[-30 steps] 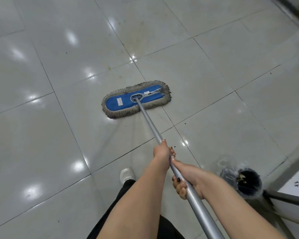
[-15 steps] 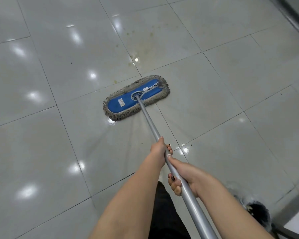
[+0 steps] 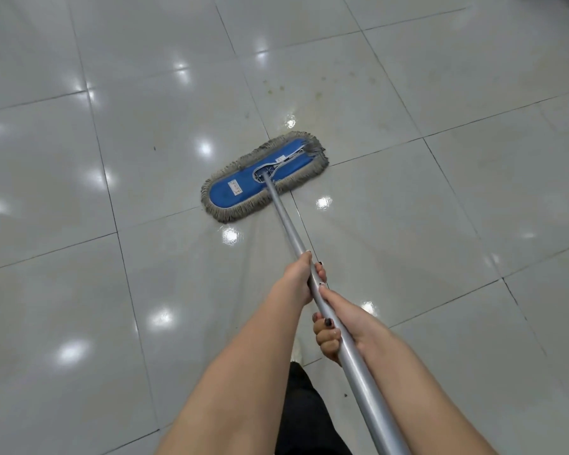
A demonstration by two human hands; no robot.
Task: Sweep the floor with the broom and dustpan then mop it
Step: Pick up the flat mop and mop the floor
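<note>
- Blue mop head (image 3: 243,192) w/ grey fringe lies flat on the floor (image 3: 79,290), about mid-view. It sits at a slant across a tile line.
- Silver pole (image 3: 291,229) runs from the mop head back to the person, bottom R.
- Left hand (image 3: 301,280) is wrapped tight round the pole, on the side nearer the mop head.
- Right hand (image 3: 337,318) grips the pole just behind it. Its fingers (image 3: 326,336) curl under the pole & have dark nails.
- Wet shiny streaks (image 3: 260,244) lie on the tile btw mop head & hands.
- Yellow-brown spots (image 3: 326,82) dot the tile past the mop head.
- Black trouser leg (image 3: 306,412) shows btw the arms.
</note>
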